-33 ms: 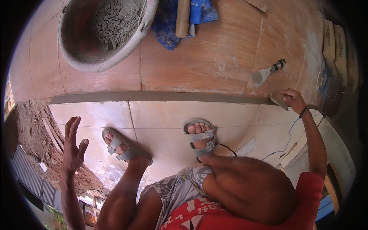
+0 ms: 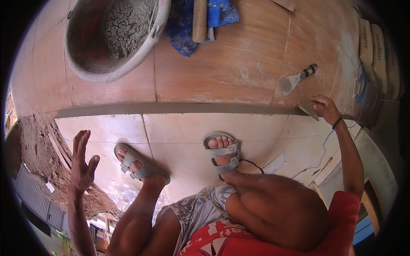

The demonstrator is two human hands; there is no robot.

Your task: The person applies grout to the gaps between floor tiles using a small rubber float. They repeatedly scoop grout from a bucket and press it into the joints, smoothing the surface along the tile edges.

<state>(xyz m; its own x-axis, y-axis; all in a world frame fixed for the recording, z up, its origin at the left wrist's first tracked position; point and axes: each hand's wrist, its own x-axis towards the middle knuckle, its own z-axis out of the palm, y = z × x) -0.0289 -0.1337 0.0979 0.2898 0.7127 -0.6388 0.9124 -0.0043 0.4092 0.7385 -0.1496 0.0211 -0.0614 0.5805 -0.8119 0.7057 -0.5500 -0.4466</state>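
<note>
My right hand (image 2: 326,109) is closed on a thin, flat, grey-brown piece (image 2: 308,108), perhaps a scraper blade; its exact kind does not show. The piece is tilted over the right end of a smooth grey band (image 2: 192,108), which runs between the brown tiles (image 2: 205,77) and the pale tiles (image 2: 179,126). I cannot tell whether it touches the band. Just beyond this hand lies a putty knife (image 2: 298,80) with black wrapping on its handle. My left hand (image 2: 84,164) is raised beside my left foot, fingers stretched and thumb apart, with nothing in it.
A bucket (image 2: 109,76) of cracked grey mortar (image 2: 128,32) stands at the far left. Beside it are a blue plastic sheet (image 2: 181,36) and a wooden cylinder (image 2: 199,21). Packed bags (image 2: 366,47) and a thin blue cable (image 2: 323,147) are at right. Bare soil (image 2: 38,149) borders the left.
My right hand has shifted very slightly left and up with the flat piece still in it. The far floor items sit slightly differently in the picture. My left hand is still.
</note>
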